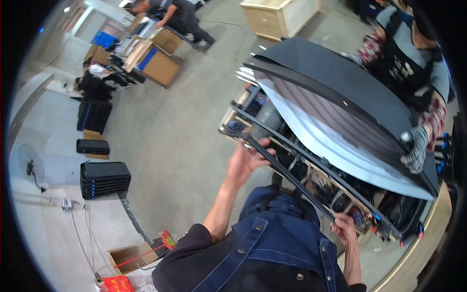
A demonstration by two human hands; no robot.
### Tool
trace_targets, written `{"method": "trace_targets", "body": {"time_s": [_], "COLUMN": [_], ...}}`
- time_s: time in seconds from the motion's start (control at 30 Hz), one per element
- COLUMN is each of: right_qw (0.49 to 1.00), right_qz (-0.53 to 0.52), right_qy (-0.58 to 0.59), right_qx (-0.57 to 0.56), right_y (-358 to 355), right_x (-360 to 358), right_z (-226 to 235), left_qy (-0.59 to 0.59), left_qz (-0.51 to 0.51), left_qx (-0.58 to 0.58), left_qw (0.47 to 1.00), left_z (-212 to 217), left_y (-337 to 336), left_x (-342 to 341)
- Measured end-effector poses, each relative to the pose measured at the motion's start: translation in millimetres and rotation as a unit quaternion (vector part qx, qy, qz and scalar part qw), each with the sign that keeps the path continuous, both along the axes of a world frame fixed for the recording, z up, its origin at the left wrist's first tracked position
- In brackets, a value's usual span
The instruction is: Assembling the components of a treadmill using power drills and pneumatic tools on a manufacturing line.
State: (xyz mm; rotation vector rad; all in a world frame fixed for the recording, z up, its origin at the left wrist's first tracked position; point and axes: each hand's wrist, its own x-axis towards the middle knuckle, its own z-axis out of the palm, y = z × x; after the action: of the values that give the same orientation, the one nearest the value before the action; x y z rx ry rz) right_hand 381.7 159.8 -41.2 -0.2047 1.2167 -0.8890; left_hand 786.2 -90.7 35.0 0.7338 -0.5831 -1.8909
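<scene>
A long black bar (292,179) slants across in front of me, from upper left down to the right. My left hand (245,160) is at its upper end, the bar lying across the palm and the fingers reaching out past it, spread. Around its lower end my right hand (345,228) is closed, fingers wrapped. Just beyond runs a second dark rail (316,160), part of a frame over wooden trays of small dark parts (325,187). Farther off, a large dark curved panel (326,78) with a pale, silvery sheet (335,153) bulges over the frame.
A co-worker's striped glove (416,150) grips the panel at right. A wooden crate (279,17) stands beyond. Stacked black cases (104,180) line the left wall, near a fan (31,168) and a cardboard box (131,258). Other people work at a far-left table (141,53).
</scene>
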Motion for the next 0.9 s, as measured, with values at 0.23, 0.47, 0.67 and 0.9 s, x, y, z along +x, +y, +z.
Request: {"method": "trace_targets", "body": {"time_s": [0.23, 0.47, 0.67, 0.9], "right_qw": [0.992, 0.993, 0.986, 0.981], "right_qz": [0.038, 0.075, 0.147, 0.087], "right_qy": [0.1, 0.064, -0.064, 0.171], "right_qx": [-0.064, -0.067, -0.052, -0.027], "right_y": [-53, -60, -65, -108], "right_x": [27, 65, 109, 101], "right_z": [-14, -40, -53, -175], "left_qy": [-0.315, -0.235, -0.108, -0.112], "left_qz": [0.165, 0.231, 0.013, 0.053], "left_qx": [0.053, 0.115, 0.181, 0.222], "left_qw": [0.933, 0.937, 0.977, 0.967], "left_z": [-38, -66, -85, -123], "left_y": [12, 54, 114, 107], "left_x": [62, 116, 45, 13]}}
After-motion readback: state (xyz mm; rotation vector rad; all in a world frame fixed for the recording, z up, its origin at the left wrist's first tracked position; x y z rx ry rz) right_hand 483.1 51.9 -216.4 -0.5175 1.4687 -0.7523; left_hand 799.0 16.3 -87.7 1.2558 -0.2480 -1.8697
